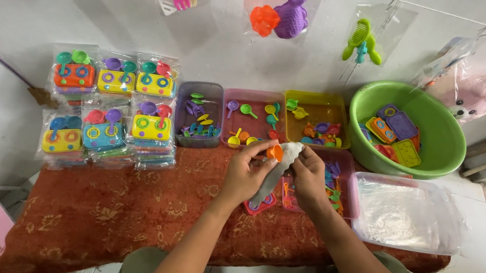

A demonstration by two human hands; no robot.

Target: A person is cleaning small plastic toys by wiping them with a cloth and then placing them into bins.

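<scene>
My left hand (246, 173) pinches a small orange toy pan (274, 152) at the mouth of a clear plastic bag (287, 157). My right hand (310, 176) grips that bag from the right and holds it up over a pink toy stove (262, 204) lying on the rust-red cloth (110, 214). What the bag holds inside is hard to see.
Packed toy stove sets (109, 106) are stacked at the back left. Grey (199, 120), pink (251, 120) and yellow (316, 120) trays hold small utensils. A green basin (405, 127) with toy stoves stands right; a tub of clear bags (405, 212) sits in front of it.
</scene>
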